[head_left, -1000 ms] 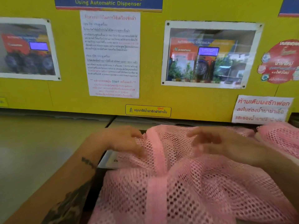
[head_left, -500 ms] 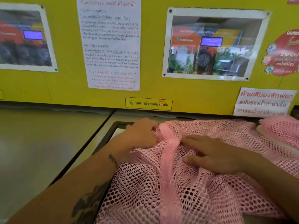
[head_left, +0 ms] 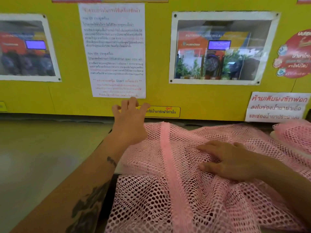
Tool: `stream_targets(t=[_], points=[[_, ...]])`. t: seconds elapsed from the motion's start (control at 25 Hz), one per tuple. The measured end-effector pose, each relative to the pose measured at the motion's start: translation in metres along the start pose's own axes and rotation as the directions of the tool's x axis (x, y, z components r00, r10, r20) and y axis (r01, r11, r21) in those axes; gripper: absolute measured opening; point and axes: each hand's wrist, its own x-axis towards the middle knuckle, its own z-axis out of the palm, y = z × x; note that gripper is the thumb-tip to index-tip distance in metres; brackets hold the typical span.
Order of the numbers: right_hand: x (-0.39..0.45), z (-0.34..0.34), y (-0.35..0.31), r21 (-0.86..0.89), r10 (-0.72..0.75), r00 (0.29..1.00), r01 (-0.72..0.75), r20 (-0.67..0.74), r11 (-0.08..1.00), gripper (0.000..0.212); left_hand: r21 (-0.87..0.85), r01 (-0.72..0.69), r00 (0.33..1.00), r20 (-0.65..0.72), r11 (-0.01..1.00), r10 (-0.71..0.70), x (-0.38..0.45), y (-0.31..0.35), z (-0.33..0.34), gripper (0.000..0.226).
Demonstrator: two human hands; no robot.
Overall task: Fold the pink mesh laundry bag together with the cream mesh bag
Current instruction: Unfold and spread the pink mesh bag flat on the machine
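Neither hand gripped: the left hand (head_left: 130, 122) hovered spread at the far edge, the right hand (head_left: 230, 163) pressed flat on the pink mesh laundry bag (head_left: 168, 190). Best smooth outward before folding.

A single head-worn view looks forward and down, close over the hands, facing a yellow panel (head_left: 202, 101).

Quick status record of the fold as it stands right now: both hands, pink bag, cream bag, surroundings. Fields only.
left hand: open, fingers spread, raised at the far left edge of the bag, gripping nothing
right hand: open, palm down, flat on the mesh
pink mesh bag: spread and rumpled, solid pink band running front to back
cream mesh bag: not clearly visible
second pink mesh piece: far right
backdrop: yellow panel with posted notices
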Motion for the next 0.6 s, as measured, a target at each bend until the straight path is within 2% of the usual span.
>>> stream_targets(t=[0.08, 0.12, 0.16, 0.2, 0.24, 0.28, 0.32, 0.4, 0.48, 0.52, 0.6], points=[[0.000, 0.001, 0.001, 0.005, -0.013, 0.999, 0.013, -0.037, 1.000, 0.077, -0.156, 0.013, 1.000, 0.003, 0.988, -0.013, -0.008, 0.015, -0.011, 0.042], [0.000, 0.002, 0.001, 0.017, -0.034, 0.997, 0.035, -0.064, 0.999, 0.079, -0.273, 0.057, 0.993, 0.116, 0.960, -0.026, -0.014, 0.026, -0.011, 0.034], [-0.001, 0.000, 0.003, 0.037, -0.057, 0.993, 0.061, -0.100, 0.997, 0.083, -0.356, 0.119, 0.955, 0.297, 0.927, -0.009, -0.020, 0.036, -0.007, 0.041], [-0.001, -0.002, 0.005, 0.068, -0.072, 0.987, 0.083, -0.142, 0.994, 0.090, -0.343, 0.158, 0.862, 0.505, 0.926, 0.040, -0.028, 0.045, -0.002, 0.062], [0.000, -0.006, 0.009, 0.102, -0.070, 0.980, 0.090, -0.184, 0.991, 0.098, -0.267, 0.125, 0.746, 0.660, 0.956, 0.086, -0.034, 0.053, 0.002, 0.084], [0.001, -0.009, 0.014, 0.126, -0.048, 0.976, 0.076, -0.214, 0.989, 0.101, -0.198, 0.070, 0.662, 0.742, 0.978, 0.103, -0.037, 0.054, 0.007, 0.099], [0.004, -0.011, 0.022, 0.142, -0.016, 0.975, 0.049, -0.224, 0.989, 0.101, -0.174, 0.035, 0.630, 0.768, 0.984, 0.113, -0.033, 0.049, 0.011, 0.106], [0.006, -0.011, 0.037, 0.136, 0.036, 0.985, -0.013, -0.171, 0.991, 0.102, -0.203, 0.007, 0.643, 0.751, 0.979, 0.151, -0.022, 0.030, 0.013, 0.106], [0.007, -0.007, 0.047, 0.108, 0.052, 0.999, -0.054, 0.014, 0.993, 0.090, -0.269, 0.003, 0.671, 0.715, 0.963, 0.198, -0.013, 0.004, 0.014, 0.104], [0.006, -0.005, 0.049, 0.110, 0.058, 0.994, -0.068, 0.091, 0.992, 0.082, -0.293, 0.015, 0.690, 0.695, 0.956, 0.202, -0.010, -0.009, 0.017, 0.111], [0.006, -0.006, 0.052, 0.154, 0.068, 0.988, -0.089, 0.136, 0.984, 0.080, -0.349, 0.048, 0.731, 0.651, 0.936, 0.206, -0.010, -0.024, 0.024, 0.134]])
